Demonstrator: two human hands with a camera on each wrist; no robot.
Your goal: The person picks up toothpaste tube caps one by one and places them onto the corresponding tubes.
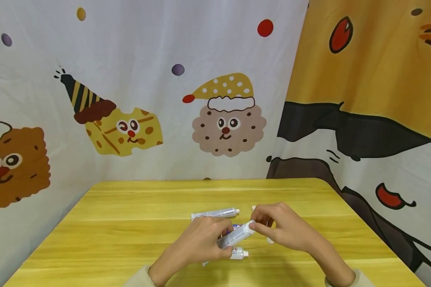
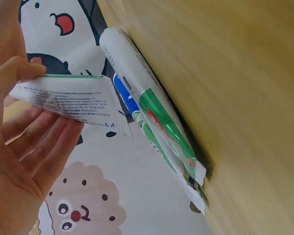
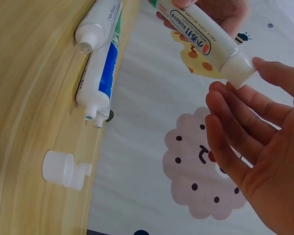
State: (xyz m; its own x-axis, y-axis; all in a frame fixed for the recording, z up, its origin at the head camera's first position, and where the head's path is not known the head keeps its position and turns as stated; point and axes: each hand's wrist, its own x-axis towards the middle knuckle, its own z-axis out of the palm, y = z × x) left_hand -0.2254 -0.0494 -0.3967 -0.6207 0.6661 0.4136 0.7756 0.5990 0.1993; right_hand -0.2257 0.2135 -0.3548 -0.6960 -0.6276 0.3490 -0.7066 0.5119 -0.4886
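Left hand [image 1: 202, 240] grips white tube [image 1: 234, 236], right hand [image 1: 286, 226] pinches its cap [image 3: 236, 69]; tabletop [image 1: 122, 231] spreads wide toward left edge [image 1: 54, 233].

Held tube [image 3: 208, 36] bears the characters 小苏打 [image 3: 201, 43].
They stand dark blue inside an outlined oval [image 3: 188, 30]; the held tube's fine print [image 2: 78, 104] is too small to read; lettering [image 3: 115, 10] on an uncapped tube [image 3: 97, 25] below it is blurred.

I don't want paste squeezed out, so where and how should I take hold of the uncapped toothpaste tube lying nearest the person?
Probably lightly across the flatter half of the toothpaste tube, near its crimped tail, coming from the person's left. Its open neck points right, and the round body flattens toward that tail, so there seems less to squeeze.
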